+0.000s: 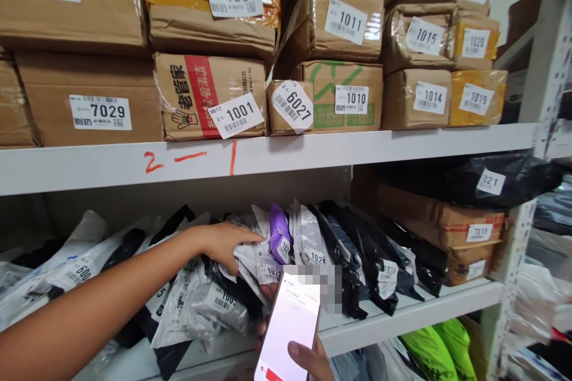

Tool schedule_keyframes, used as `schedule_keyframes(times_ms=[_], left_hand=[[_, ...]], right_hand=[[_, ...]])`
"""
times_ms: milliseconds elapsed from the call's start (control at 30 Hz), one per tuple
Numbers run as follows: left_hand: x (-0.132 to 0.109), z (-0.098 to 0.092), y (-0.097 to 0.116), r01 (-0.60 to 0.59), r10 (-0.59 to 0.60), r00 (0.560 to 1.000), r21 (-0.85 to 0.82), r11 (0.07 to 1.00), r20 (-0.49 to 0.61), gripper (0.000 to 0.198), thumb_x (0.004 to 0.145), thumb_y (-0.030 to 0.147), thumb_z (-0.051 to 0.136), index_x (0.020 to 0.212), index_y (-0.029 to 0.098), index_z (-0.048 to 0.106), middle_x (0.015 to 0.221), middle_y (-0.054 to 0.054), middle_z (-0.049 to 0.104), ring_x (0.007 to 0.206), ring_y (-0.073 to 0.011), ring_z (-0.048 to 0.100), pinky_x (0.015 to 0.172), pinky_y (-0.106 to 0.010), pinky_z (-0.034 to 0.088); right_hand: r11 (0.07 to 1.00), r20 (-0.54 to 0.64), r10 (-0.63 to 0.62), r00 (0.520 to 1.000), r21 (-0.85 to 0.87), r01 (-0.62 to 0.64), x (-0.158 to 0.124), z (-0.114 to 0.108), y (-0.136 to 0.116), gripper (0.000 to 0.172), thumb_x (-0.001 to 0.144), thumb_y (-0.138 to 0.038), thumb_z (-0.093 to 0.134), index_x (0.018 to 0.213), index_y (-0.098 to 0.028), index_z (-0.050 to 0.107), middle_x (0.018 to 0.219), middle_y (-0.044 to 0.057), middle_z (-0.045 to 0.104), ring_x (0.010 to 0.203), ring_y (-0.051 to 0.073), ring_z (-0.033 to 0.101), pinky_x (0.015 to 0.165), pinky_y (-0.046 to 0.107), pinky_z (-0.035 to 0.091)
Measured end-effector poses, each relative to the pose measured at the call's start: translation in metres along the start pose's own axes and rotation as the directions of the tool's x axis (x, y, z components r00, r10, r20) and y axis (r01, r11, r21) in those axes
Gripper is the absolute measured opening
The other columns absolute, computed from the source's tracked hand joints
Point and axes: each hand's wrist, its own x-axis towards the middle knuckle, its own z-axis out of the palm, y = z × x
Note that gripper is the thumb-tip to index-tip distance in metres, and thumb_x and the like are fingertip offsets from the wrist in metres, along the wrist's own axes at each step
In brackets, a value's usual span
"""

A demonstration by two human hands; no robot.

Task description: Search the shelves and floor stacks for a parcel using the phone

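Near mid-length of the lower shelf (pixel 415 312), a packed row of bagged parcels is being reached into by the left hand (pixel 223 244). Its index finger is being held out, parted from the thumb, with a pale bag (pixel 252 256) being touched; whether it is being pinched cannot be told. Just right of the fingertips, a purple parcel (pixel 280 229) is being held upright between pale wrappings.

Out before the shelf's front edge, a phone (pixel 290 327) is being gripped by the right hand (pixel 319 363), the fingers being curled round its left side, the thumb being laid over the lit screen. Screen text too small to be read.

Toward the shelf's left end, a grey plastic bag (pixel 232 312) labelled 1005 is being crowded by others. Right of the phone, dark bags (pixel 357 250) are being leaned together, 1 labelled 1034. At the right end, 2 stacked cartons (pixel 451 229) are being topped by a black bag (pixel 447 178).

Above, cardboard boxes (pixel 192 98) are being carried by the upper shelf (pixel 290 152), its front edge being marked 2—1 in red. Below the lower shelf's right end, lime-green bags (pixel 451 345) are being partly hidden.
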Motion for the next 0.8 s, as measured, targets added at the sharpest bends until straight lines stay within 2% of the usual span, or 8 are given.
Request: schedule_keyframes(times_ms=[67,167,233,333,433,500,667,800], left_hand=[[-0.002,0.005,0.003,0.001,0.0,0.999,0.042,0.999,-0.04,0.093,0.06,0.02,0.078,0.143,0.024,0.038,0.143,-0.01,0.048,0.128,-0.0281,0.048,0.108,-0.035,0.037],[-0.011,0.013,0.008,0.028,-0.017,0.991,0.082,0.996,-0.132,0.092,0.06,0.022,0.078,0.143,0.025,0.038,0.141,-0.01,0.05,0.128,-0.0293,0.047,0.113,-0.043,0.03],[-0.022,0.016,0.01,0.016,0.0,0.981,0.082,0.997,-0.194,0.08,0.064,0.026,0.076,0.138,0.027,0.045,0.138,-0.007,0.052,0.126,-0.0279,0.048,0.113,-0.044,0.03],[-0.037,0.014,0.007,-0.006,0.023,0.971,0.071,0.997,-0.238,0.049,0.069,0.026,0.071,0.117,0.03,0.063,0.132,-0.001,0.055,0.117,-0.0236,0.055,0.103,-0.033,0.041],[-0.042,0.01,-0.001,0.019,0.013,0.955,0.105,0.994,-0.297,0.041,0.074,0.014,0.062,0.111,0.031,0.065,0.127,0.001,0.057,0.111,-0.0197,0.058,0.094,-0.027,0.043],[-0.04,0.009,-0.007,0.04,0.012,0.943,0.151,0.988,-0.333,0.037,0.08,0.011,0.055,0.111,0.03,0.065,0.119,0.001,0.059,0.104,-0.0172,0.061,0.087,-0.025,0.043],[-0.024,0.009,-0.004,0.165,-0.039,0.916,0.288,0.943,-0.398,0.025,0.093,0.024,0.046,0.104,0.029,0.068,0.092,-0.001,0.062,0.078,-0.0154,0.062,0.064,-0.024,0.038],[-0.011,0.006,0.013,0.18,-0.079,0.889,0.186,0.966,-0.451,0.017,0.093,0.028,0.049,0.104,0.026,0.061,0.087,0.001,0.066,0.078,-0.0162,0.062,0.062,-0.025,0.034]], right_hand=[[1.0,0.005,0.01,1.0,-0.021,-0.009,-0.001,-0.001,-0.001,0.091,0.047,-0.044,0.08,0.127,-0.012,0.05,0.086,0.014,0.074,0.072,0.024,0.064,0.064,0.034,0.045],[0.997,0.009,0.012,1.0,-0.077,-0.011,-0.001,-0.005,-0.003,0.087,0.047,-0.048,0.08,0.122,-0.012,0.056,0.083,0.013,0.074,0.067,0.022,0.062,0.061,0.033,0.042],[0.993,0.003,0.018,1.0,-0.118,-0.018,0.001,-0.008,-0.004,0.082,0.046,-0.051,0.081,0.115,-0.012,0.06,0.083,0.013,0.074,0.066,0.021,0.062,0.062,0.033,0.041],[0.987,0.023,0.037,0.999,-0.157,-0.033,0.001,-0.01,-0.008,0.076,0.043,-0.052,0.084,0.106,-0.014,0.065,0.083,0.011,0.075,0.068,0.022,0.063,0.065,0.035,0.042],[0.983,0.014,0.047,0.999,-0.181,-0.044,-0.004,-0.007,-0.014,0.07,0.041,-0.049,0.086,0.1,-0.017,0.067,0.079,0.008,0.075,0.067,0.022,0.064,0.065,0.036,0.043],[0.983,-0.016,0.048,0.999,-0.178,-0.05,-0.008,-0.005,-0.017,0.068,0.042,-0.047,0.086,0.099,-0.018,0.066,0.079,0.008,0.075,0.069,0.022,0.064,0.066,0.036,0.043],[0.98,-0.048,0.06,0.997,-0.188,-0.068,-0.013,-0.007,-0.019,0.064,0.044,-0.044,0.086,0.098,-0.016,0.066,0.08,0.009,0.075,0.071,0.022,0.064,0.066,0.034,0.042],[0.98,-0.021,0.072,0.997,-0.183,-0.075,-0.012,-0.012,-0.023,0.073,0.047,-0.042,0.083,0.111,-0.014,0.062,0.084,0.012,0.076,0.071,0.023,0.064,0.067,0.035,0.042]])
